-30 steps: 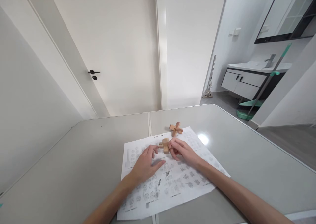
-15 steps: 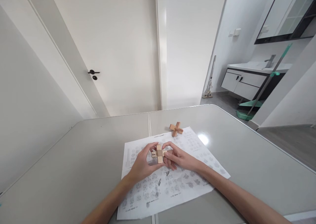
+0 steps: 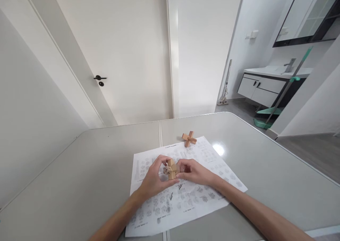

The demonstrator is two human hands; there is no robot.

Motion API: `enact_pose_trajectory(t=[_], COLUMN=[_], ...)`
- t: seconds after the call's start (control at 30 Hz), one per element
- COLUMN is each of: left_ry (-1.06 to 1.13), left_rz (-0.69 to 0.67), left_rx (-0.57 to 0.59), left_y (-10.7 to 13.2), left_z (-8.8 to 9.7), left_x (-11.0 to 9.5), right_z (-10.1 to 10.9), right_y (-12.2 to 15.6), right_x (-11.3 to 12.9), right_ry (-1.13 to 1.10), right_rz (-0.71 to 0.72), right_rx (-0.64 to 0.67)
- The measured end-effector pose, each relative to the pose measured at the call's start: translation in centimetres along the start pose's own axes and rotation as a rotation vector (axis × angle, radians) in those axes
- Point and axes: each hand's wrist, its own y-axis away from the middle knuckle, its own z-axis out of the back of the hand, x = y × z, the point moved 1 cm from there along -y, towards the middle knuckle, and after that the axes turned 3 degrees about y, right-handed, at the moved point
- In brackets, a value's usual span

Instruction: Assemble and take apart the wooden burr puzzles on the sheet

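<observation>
A small wooden burr puzzle (image 3: pixel 171 169) is held above a printed paper sheet (image 3: pixel 180 195) on the grey table (image 3: pixel 79 177). My left hand (image 3: pixel 154 177) grips the puzzle from the left with curled fingers. From the right, my right hand (image 3: pixel 192 170) pinches the same puzzle with its fingertips. A second wooden cross-shaped puzzle (image 3: pixel 189 139) lies at the sheet's far edge, apart from both hands.
The table's seam (image 3: pixel 160 134) runs down its middle. Behind stands a white door with a black handle (image 3: pixel 100 78). To the right are a bathroom vanity (image 3: pixel 265 87), a green mop and dustpan (image 3: pixel 268 113) and a mirror (image 3: pixel 305 17).
Both hands lifted the puzzle off the sheet and drew it closer to me, then turned it between the fingers. The far puzzle stayed put.
</observation>
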Motion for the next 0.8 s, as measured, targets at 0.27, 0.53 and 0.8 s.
enact_pose_trajectory(t=[0.27,0.53,0.8], left_ry=[-0.004,-0.027,-0.024], left_rz=[0.000,-0.010,-0.047], left_rx=[-0.064,-0.123,-0.097], left_y=[0.1,0.2,0.1], left_z=[-0.1,-0.2,0.2], left_x=[0.3,0.8,0.4], right_z=[-0.8,-1.1,-1.4], right_y=[0.0,0.2,0.3], right_x=[-0.1,-0.5,-0.4], right_ry=[0.119,0.311,0.346], right_rz=[0.044,0.178,0.172], right_rx=[-0.091,-0.198,-0.219])
